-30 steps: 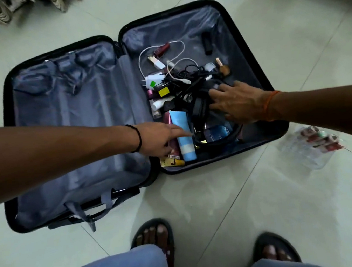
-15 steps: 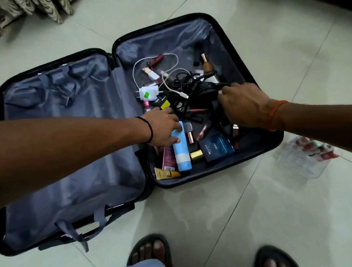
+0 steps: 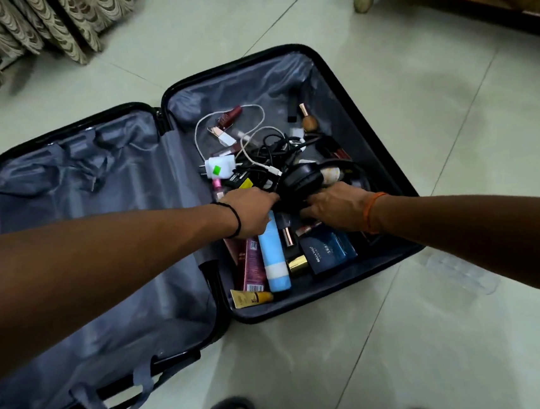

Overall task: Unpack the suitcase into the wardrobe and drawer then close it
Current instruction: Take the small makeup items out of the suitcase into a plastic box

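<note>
Item 1: suitcase [image 3: 74,203], black shell, grey lining, lying open flat on the tiled floor [image 3: 439,336]. We log the left half as holding only its lining and loose straps; its near corner is cut off by the frame edge.

Item 2: left hand [image 3: 250,214], black band at the wrist, reaching into the right half. Its fingers are curled at the black headphones [image 3: 302,179]; we cannot tell whether they grip.

Item 3: contents of the right half, left to right: a white charger [image 3: 220,168] with a green sticker; a yellow tube [image 3: 249,298], print too small to read; a maroon tube [image 3: 253,265] with a barcode; a light blue tube [image 3: 274,258], no legible label; a gold cap [image 3: 297,263]; a dark blue box [image 3: 329,253] on which we read "BELLA VITA" and "SKAI". White and black cables [image 3: 263,145] tangle behind, with lipsticks half buried.

Item 4: right hand [image 3: 338,206], orange thread at the wrist, fingers curled under the headphones, tips hidden. Both hands sit close together.

Item 5: clear plastic case [image 3: 460,271] on the floor just beside the suitcase, contents indistinct.
</note>
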